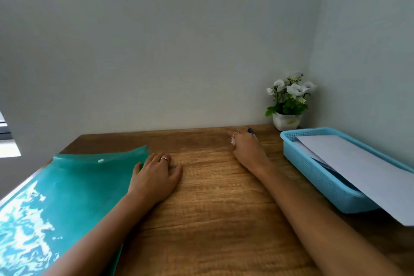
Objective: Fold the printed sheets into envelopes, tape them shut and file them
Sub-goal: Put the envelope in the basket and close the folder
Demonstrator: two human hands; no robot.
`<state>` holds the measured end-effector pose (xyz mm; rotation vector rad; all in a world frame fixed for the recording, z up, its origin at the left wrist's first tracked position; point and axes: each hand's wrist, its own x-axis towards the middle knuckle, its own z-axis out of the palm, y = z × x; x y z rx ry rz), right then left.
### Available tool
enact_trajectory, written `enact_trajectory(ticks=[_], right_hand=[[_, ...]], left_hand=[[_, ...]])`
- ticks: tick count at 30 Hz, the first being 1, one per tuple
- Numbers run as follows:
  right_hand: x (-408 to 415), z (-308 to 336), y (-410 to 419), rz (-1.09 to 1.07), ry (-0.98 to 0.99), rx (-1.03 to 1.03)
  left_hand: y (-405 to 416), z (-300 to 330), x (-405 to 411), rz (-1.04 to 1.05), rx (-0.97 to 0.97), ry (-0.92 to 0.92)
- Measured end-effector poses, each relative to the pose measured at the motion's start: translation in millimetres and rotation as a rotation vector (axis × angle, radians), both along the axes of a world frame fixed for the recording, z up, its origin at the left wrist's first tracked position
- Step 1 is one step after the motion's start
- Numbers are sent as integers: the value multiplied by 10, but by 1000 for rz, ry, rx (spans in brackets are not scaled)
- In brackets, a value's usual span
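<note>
White printed sheets point(349, 163) lie in a light blue plastic basket point(313, 177) at the right and stick out over its near end. A teal plastic folder point(74, 188) with a snap button lies at the left, its far edge curled up. My left hand point(154, 177) rests palm down on the wooden desk point(212, 208), fingers touching the folder's right edge. My right hand point(246, 148) reaches to the back of the desk, over a small dark blue object point(251, 130). Something small and white shows at its thumb. Its fingers are hidden behind the hand.
A white pot of artificial white flowers point(287, 101) stands in the back right corner, just behind the basket. Walls close the desk at the back and right. A window edge point(6, 139) shows at the far left.
</note>
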<state>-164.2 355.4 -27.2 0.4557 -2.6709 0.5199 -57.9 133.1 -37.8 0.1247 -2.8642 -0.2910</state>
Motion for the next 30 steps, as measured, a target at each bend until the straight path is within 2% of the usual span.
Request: enact_trajectory(ticks=[4,11,21,25,27,30], right_hand=[[-80,-98,-27,-50,109,82],[250,-90,-147,-58,267,420],[564,-77,-295,-98,282,505],[426,-39,-374,-64,333,516],[266,-24,-461,-32,360,519],[-91,-25,-636,-32,433,549]], left_hand=[[-15,-29,34,-7,1,0],[67,22,156,1,-19,126],[92,51,230,-4,-46,229],[71,55,63,31,-45,76],[50,59,-148,44,-147,27],[66,119,-536,67,-398,48]])
